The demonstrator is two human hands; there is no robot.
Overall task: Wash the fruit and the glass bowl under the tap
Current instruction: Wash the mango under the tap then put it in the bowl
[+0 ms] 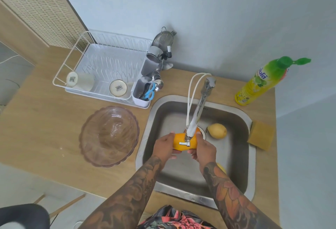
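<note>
Both hands, left hand (164,146) & right hand (204,149), grip smooth round orange (179,142) over steel sink (241,156)

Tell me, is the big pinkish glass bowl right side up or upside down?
Right side up. The pinkish glass bowl stands on the wooden counter left of the sink, its scalloped rim facing up, and its hollow shows.

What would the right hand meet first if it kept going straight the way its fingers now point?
The right hand points left, fingers curled on the orange fruit. Beyond the fruit lies the left hand gripping its other end, so it would likely meet that, though depth is unclear.
</note>
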